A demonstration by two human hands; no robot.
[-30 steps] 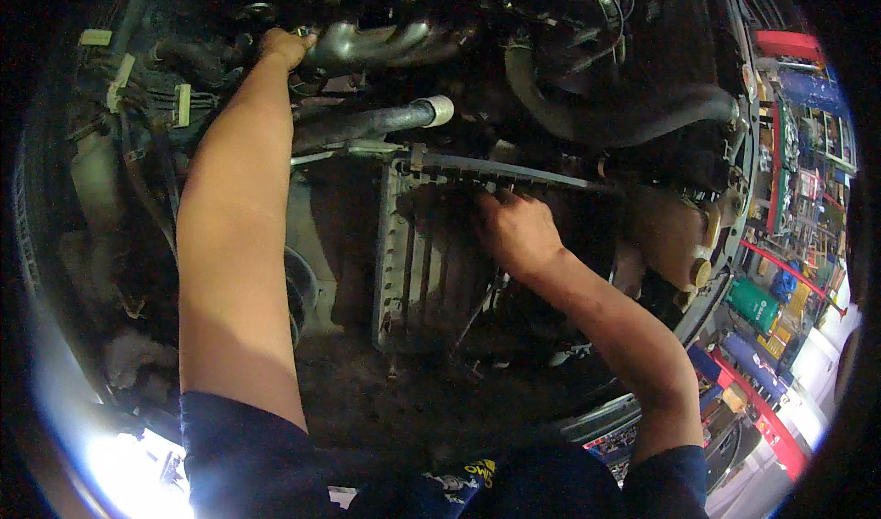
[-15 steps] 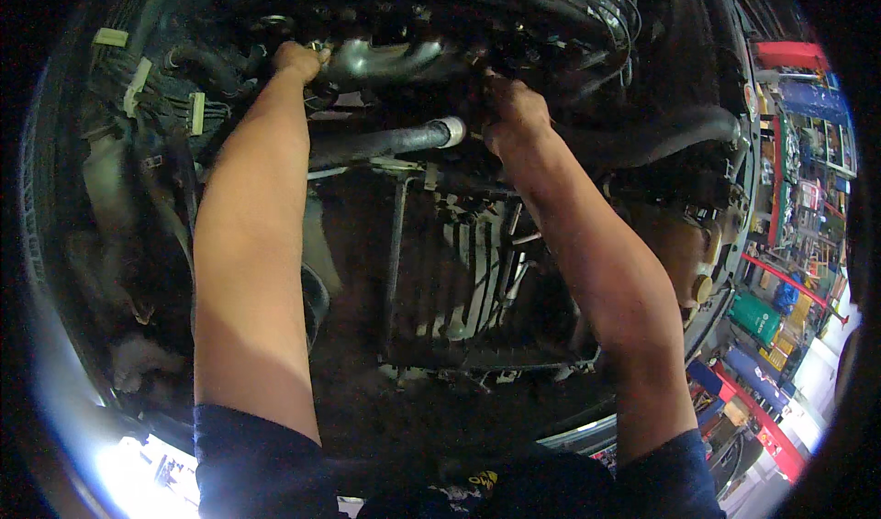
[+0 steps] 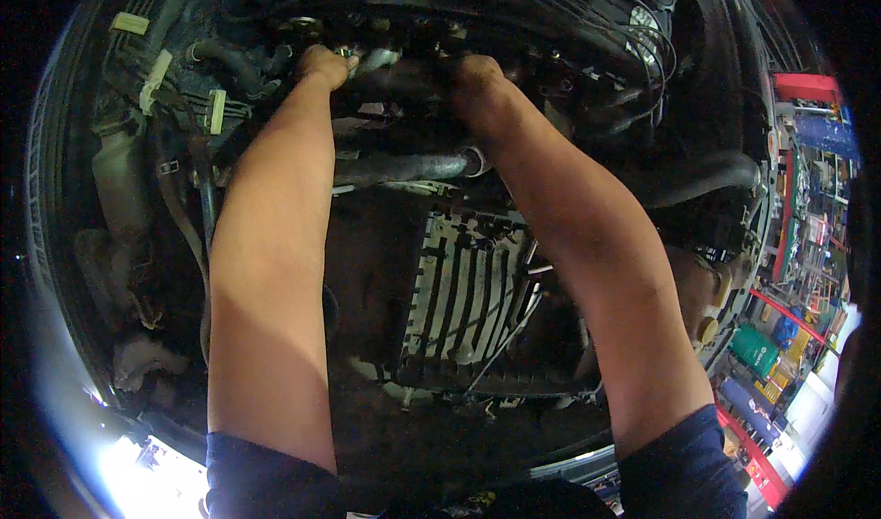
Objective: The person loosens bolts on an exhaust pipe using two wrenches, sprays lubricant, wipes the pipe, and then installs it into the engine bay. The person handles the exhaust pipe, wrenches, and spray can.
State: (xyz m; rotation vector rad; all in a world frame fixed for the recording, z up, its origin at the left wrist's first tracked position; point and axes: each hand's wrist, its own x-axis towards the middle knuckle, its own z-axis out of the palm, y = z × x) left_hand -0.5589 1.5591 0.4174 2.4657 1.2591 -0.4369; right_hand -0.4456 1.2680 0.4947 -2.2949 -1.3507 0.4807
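Observation:
Both my arms reach deep into a car's engine bay. My left hand (image 3: 325, 66) is closed at the far side, its fingers curled by a small shiny metal part that I cannot make out. Just right of it lies a silvery, curved metal part of the engine (image 3: 378, 59), partly in shadow. My right hand (image 3: 477, 77) is at the right end of that metal part, back of the hand up; its fingers are lost in the dark. Below and between the hands runs a thick dark pipe (image 3: 404, 167) with an open metal-rimmed end, close under my right forearm.
A ribbed, light-coloured metal part (image 3: 463, 290) sits low in the bay between my forearms. A black hose (image 3: 707, 178) curves at the right. Pale connectors (image 3: 217, 112) and hoses line the left. Shelves with a green container (image 3: 755, 351) stand beyond the car's right edge.
My right hand has moved left and farther in along the metal part, nearer my left hand. My left hand stays at the same spot, while the whole view has shifted slightly.

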